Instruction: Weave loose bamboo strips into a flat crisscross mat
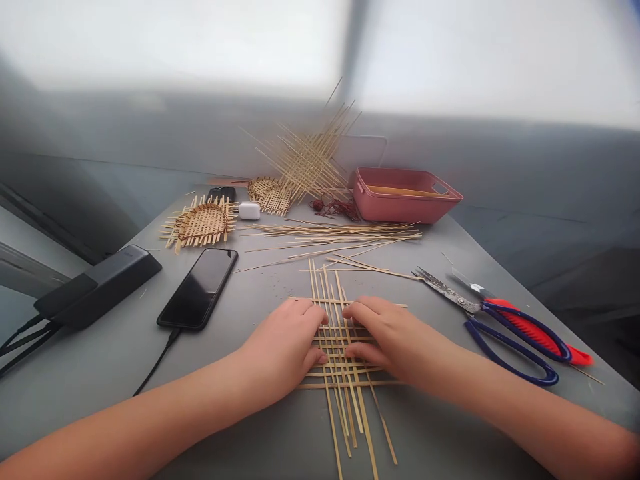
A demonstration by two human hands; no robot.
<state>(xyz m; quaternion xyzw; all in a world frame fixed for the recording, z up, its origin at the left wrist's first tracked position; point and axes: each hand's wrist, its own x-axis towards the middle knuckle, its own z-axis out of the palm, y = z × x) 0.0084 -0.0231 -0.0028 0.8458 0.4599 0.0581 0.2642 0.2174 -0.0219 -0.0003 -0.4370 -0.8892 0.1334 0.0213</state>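
Observation:
A loose open lattice of thin bamboo strips (336, 343) lies flat on the grey table, with long ends running toward me and away. My left hand (290, 343) rests on its left side, curled fingers and thumb pressed against the outer lengthwise strips. On the opposite side, my right hand (385, 337) bears on the strips in the same way, its thumb a little below its bent fingers. Both palms cover the ends of several crosswise strips. A narrow stretch of weave shows between the hands.
Loose strips (345, 233) lie beyond the weave. Big scissors (467, 305) and a red-handled knife (537, 327) are at right. A phone (200, 290) and power bank (110, 283) sit left. Woven pieces (203, 223), an earbud case (249, 211) and a pink bin (405, 197) stand farther back.

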